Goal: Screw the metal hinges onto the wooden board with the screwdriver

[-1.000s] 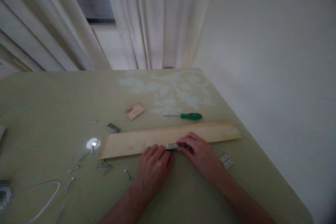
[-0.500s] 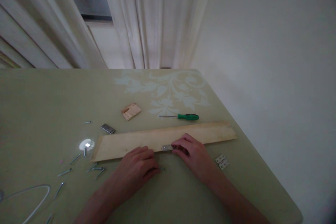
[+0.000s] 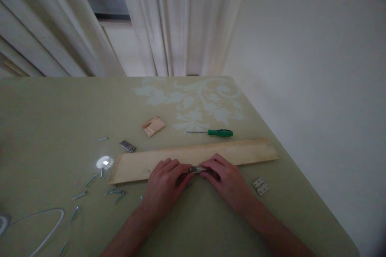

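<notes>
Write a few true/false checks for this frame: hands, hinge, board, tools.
1. The left hand and right hand meet at the hinge on the near edge of the wooden board. True.
2. The right hand holds the screwdriver. False: it lies untouched on the table, beyond the board.
3. Loose screws lie near the board's left end. True.
4. The wooden board stands on end. False: it lies flat on the table.
5. A second hinge lies on the table to the right of the right hand. True.
</notes>
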`<state>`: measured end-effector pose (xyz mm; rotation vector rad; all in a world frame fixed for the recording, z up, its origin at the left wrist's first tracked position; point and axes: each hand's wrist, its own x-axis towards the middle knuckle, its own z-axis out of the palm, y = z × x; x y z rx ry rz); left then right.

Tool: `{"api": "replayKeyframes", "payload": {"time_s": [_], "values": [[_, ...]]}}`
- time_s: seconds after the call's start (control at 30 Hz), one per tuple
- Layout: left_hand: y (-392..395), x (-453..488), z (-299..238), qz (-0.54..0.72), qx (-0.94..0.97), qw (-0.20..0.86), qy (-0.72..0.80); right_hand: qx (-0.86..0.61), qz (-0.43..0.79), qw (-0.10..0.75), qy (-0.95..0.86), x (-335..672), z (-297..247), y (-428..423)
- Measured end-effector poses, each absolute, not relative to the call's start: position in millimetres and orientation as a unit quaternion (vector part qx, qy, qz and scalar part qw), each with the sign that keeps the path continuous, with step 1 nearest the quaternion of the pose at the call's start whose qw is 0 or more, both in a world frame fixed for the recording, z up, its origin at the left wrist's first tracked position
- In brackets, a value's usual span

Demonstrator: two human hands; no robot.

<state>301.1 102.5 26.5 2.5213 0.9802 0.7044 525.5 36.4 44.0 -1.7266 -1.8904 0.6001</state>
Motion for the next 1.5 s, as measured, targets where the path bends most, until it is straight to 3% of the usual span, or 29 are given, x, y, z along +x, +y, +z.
{"api": "replayKeyframes", "payload": {"time_s": [0.57, 0.8, 1.07, 1.17, 1.3, 1.4, 1.5], "values": [[105, 298, 29, 0.244, 0.883, 0.201, 0.348, -0.614, 0.177, 0.280, -0.717, 519, 41, 29], [108, 298, 29, 0.238, 0.878, 0.215, 0.355, -0.554, 0.103, 0.180, -0.806, 497, 34, 22], [108, 299, 31, 0.221, 0.870, 0.242, 0.368, -0.527, 0.099, 0.151, -0.831, 492, 35, 23], [108, 299, 32, 0.218, 0.868, 0.246, 0.372, -0.514, 0.158, 0.195, -0.820, 500, 47, 24], [108, 300, 33, 0.219, 0.869, 0.247, 0.368, -0.543, 0.215, 0.327, -0.743, 513, 55, 29], [109, 301, 34, 0.210, 0.870, 0.242, 0.373, -0.564, 0.190, 0.384, -0.706, 515, 51, 35], [109, 301, 35, 0.202, 0.869, 0.242, 0.380, -0.565, 0.147, 0.385, -0.715, 511, 41, 40]]}}
